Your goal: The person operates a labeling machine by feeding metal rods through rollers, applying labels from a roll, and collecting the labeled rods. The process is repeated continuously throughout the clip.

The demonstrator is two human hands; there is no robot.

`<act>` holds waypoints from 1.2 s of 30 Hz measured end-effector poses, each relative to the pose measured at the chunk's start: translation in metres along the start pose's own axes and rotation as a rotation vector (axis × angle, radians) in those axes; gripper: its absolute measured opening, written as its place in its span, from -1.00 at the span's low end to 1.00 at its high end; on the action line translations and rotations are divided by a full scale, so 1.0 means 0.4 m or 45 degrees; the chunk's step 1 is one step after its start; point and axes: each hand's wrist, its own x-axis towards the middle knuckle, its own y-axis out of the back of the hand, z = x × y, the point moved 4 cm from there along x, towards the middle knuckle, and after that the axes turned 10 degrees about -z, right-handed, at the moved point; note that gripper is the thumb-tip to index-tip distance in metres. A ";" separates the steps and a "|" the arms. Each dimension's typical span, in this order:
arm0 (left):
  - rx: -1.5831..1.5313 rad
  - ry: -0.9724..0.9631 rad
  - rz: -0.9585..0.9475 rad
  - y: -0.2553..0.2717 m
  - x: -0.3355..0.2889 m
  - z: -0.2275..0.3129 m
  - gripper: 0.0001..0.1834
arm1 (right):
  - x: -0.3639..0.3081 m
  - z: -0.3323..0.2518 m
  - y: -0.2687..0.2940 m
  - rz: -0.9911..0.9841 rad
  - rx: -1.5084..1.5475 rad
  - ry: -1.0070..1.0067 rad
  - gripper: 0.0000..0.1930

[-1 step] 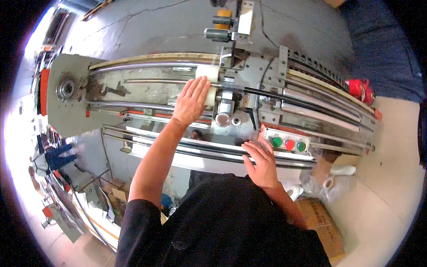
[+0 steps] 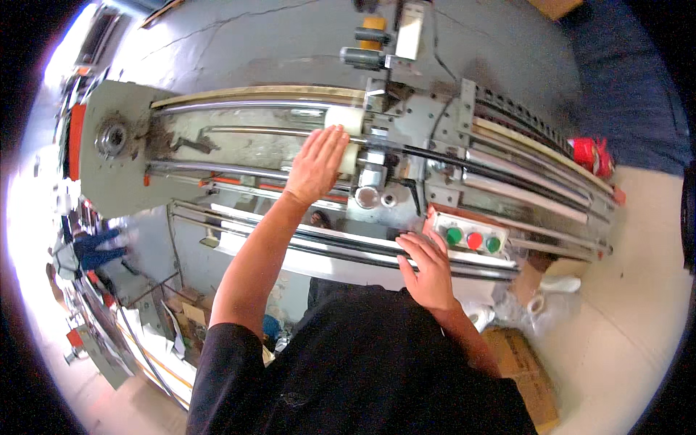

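Note:
My left hand (image 2: 317,165) lies flat, its long fingers stretched out side by side, over a white roller (image 2: 344,116) on a long metal machine. Beneath the fingers passes a thin steel rod (image 2: 254,131); whether the palm presses on the roller or the rod is hidden. To the right of that hand sits a metal carriage block (image 2: 377,205) with a black lever handle (image 2: 414,194). My right hand (image 2: 428,270) is spread at the front rail, holding nothing. Just beyond its fingertips is a small control box (image 2: 464,227) with two green buttons and one red button.
The machine's grey end plate (image 2: 127,170) stands at left. Dark rollers on a bracket (image 2: 406,36) rise at the far side. A cardboard box (image 2: 518,370) and plastic-wrapped rolls (image 2: 536,303) lie on the floor at lower right. Another person (image 2: 98,250) is far left.

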 end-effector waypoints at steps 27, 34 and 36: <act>-0.119 -0.069 0.116 0.088 -0.149 -0.393 -0.37 | 0.146 -0.422 -0.116 0.145 -0.086 0.123 -0.72; -0.098 0.014 0.044 0.076 -0.283 -0.658 -0.11 | 0.179 -0.467 -0.189 0.265 -0.439 0.374 -0.56; -0.123 0.043 -0.003 0.073 -0.273 -0.664 -0.06 | 0.231 -0.429 -0.242 -0.069 -0.541 0.144 -0.47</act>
